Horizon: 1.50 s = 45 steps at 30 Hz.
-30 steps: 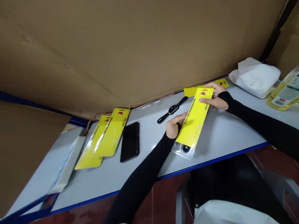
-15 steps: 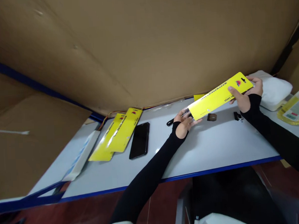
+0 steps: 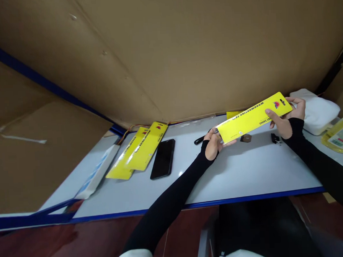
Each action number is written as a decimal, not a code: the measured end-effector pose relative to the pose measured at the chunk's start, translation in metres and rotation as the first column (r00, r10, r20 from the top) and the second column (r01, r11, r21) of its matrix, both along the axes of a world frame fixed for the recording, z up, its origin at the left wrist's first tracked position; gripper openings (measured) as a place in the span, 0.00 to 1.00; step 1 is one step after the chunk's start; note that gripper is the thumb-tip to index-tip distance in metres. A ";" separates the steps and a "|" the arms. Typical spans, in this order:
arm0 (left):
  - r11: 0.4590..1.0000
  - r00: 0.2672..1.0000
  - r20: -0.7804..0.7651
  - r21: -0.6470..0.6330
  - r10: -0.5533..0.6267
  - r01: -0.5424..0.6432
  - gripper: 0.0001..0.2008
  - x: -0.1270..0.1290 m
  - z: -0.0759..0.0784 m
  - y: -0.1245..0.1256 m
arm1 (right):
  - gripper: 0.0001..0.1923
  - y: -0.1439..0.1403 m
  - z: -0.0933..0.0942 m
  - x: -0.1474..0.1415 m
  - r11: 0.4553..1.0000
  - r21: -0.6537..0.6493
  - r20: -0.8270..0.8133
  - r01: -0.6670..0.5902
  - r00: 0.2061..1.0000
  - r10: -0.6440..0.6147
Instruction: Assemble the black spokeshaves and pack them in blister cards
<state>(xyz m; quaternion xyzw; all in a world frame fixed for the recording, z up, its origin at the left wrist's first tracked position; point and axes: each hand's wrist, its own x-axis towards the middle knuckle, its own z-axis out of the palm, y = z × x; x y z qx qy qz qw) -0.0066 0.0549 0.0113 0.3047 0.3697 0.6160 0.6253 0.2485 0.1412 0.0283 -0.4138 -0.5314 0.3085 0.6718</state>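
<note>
Above the right half of the table, both hands hold a yellow packaging card (image 3: 246,120) printed with woodworking tool lettering. My left hand (image 3: 214,143) grips its lower left end, where clear plastic shows at the edge. At the opposite end, by the hanging slot, my right hand (image 3: 287,118) has its thumb on the printed face and fingers behind. The card is tilted, its right end higher. Below it on the table lie a small brown piece (image 3: 246,138) and a black clip-like part (image 3: 275,138). A black pen-like object (image 3: 199,140) lies beside my left hand.
Two overlapping yellow cards (image 3: 144,149) and a black phone (image 3: 162,159) lie left of my hands. A long white box (image 3: 97,172) is further left. Another yellow card (image 3: 232,115) lies behind the held one. At right are a white bundle (image 3: 317,111) and a yellow liquid bottle (image 3: 340,135).
The view has shifted slightly. Both hands keep their hold on the card, which now lies a little flatter, with its right end lower in the picture.
</note>
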 end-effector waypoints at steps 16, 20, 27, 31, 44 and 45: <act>0.998 0.999 -0.003 0.043 -0.042 0.042 0.36 0.004 0.002 -0.006 | 0.41 0.005 0.004 0.002 0.997 -0.071 -0.048 0.002 0.999 -0.006; 0.996 0.997 -0.032 0.055 -0.064 0.066 0.38 0.002 0.003 -0.007 | 0.40 0.006 0.002 0.002 0.997 -0.063 -0.022 0.049 0.998 -0.051; 1.000 0.996 -0.083 0.024 0.017 -0.015 0.37 -0.002 0.000 -0.001 | 0.42 0.000 0.007 0.000 0.999 -0.018 -0.041 0.029 0.999 -0.030; 0.997 0.993 -0.090 -0.013 0.079 -0.081 0.36 -0.002 -0.003 0.001 | 0.42 -0.005 0.009 0.000 1.000 -0.011 -0.071 -0.021 0.997 0.020; 0.999 0.996 -0.074 -0.018 0.043 -0.044 0.45 -0.005 -0.018 0.003 | 0.41 -0.002 -0.005 -0.003 0.996 0.041 0.013 -0.076 0.997 0.075; 0.999 0.996 -0.075 -0.023 0.044 -0.046 0.45 -0.005 -0.019 0.003 | 0.42 0.000 -0.008 -0.003 0.997 0.043 0.032 -0.062 0.998 0.060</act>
